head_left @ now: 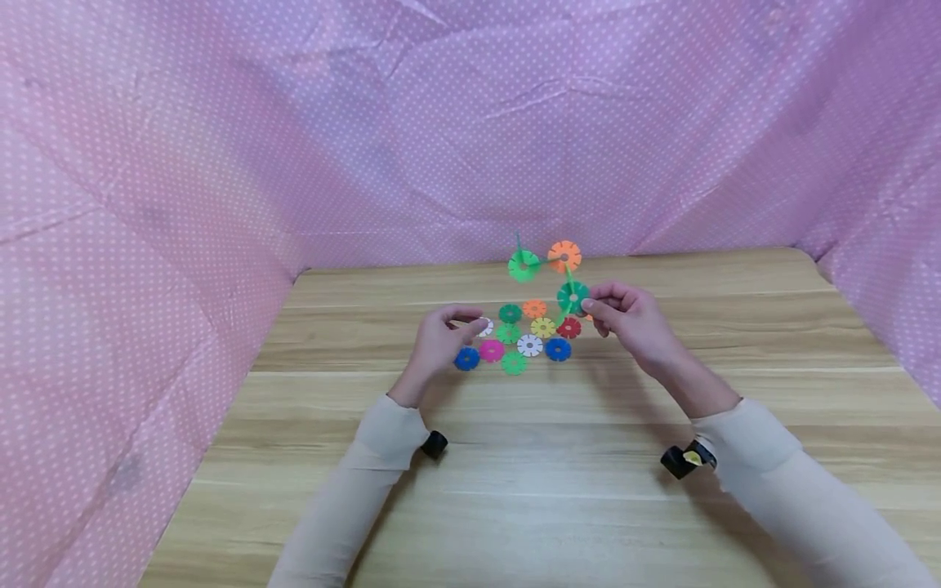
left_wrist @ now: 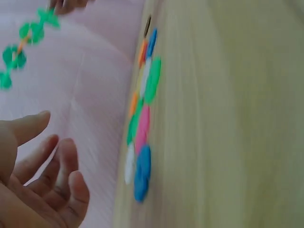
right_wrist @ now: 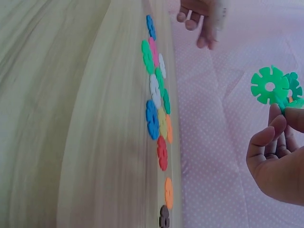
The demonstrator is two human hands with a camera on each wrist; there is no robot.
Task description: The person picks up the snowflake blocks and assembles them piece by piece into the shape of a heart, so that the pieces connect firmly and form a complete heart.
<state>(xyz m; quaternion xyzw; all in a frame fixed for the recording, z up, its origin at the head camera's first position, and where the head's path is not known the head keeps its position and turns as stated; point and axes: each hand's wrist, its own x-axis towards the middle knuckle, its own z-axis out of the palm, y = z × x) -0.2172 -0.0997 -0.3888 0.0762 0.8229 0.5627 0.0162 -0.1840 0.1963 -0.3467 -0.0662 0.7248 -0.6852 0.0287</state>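
Note:
My right hand (head_left: 638,322) pinches a dark green notched disc (head_left: 573,297) between thumb and fingers. That disc belongs to a chain of interlocked plastic snowflake discs held above the table, with an orange disc (head_left: 564,256) and a light green disc (head_left: 518,267) farther along it. A light green disc (right_wrist: 261,85) stands up beside my right fingertips in the right wrist view. My left hand (left_wrist: 42,185) hovers over the left side of the loose discs, fingers loosely bent and thumb apart, holding nothing. In the head view it partly covers a white disc (head_left: 486,327).
Loose discs lie flat in a cluster on the wooden table (head_left: 515,457), among them a pink disc (head_left: 492,351), a blue disc (head_left: 558,349), a yellow disc (head_left: 543,327) and a red disc (head_left: 569,328). Pink dotted cloth (head_left: 456,147) hangs behind and at both sides.

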